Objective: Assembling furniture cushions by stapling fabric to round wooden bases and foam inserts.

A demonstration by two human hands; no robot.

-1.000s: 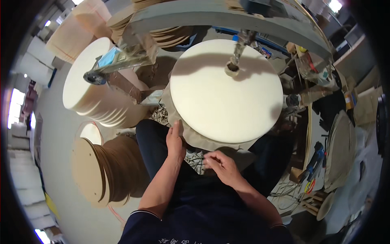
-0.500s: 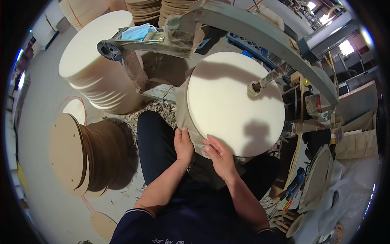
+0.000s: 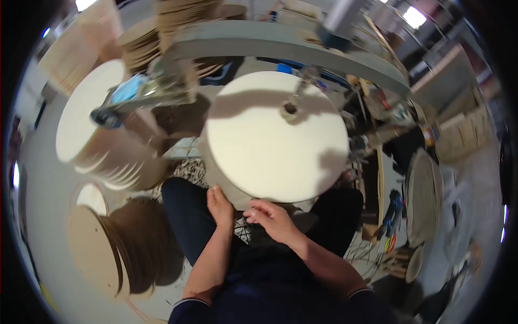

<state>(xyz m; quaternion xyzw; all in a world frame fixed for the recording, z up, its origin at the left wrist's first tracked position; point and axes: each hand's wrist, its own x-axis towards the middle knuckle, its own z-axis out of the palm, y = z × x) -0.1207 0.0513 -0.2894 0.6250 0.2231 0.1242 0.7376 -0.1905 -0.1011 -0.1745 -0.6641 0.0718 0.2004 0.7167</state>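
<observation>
A round white foam pad [image 3: 270, 151] lies under a machine's rod, with a grey-beige cloth [image 3: 224, 186] showing below its left and near edges. My left hand [image 3: 220, 209] grips the cloth's near edge at the lower left of the pad, thumb uppermost. Just right of it, my right hand [image 3: 272, 220] is at the cloth's near edge with its fingers curled together. Blur hides what, if anything, those fingers pinch. The wrapped rod end [image 3: 290, 109] comes down onto the pad's far part.
A curved grey machine arm [image 3: 253, 39] spans above the pad. At left stand a stack of white foam discs [image 3: 86, 113] and a stack of brown boards [image 3: 91, 251]. Scraps [image 3: 190, 171] litter the floor. Pliers and tools [image 3: 393, 216] hang at right.
The view has turned, so the machine and pad appear further left. My right hand has come off the pad's rim and drawn nearer to me, fingers more curled. My left hand keeps its hold.
</observation>
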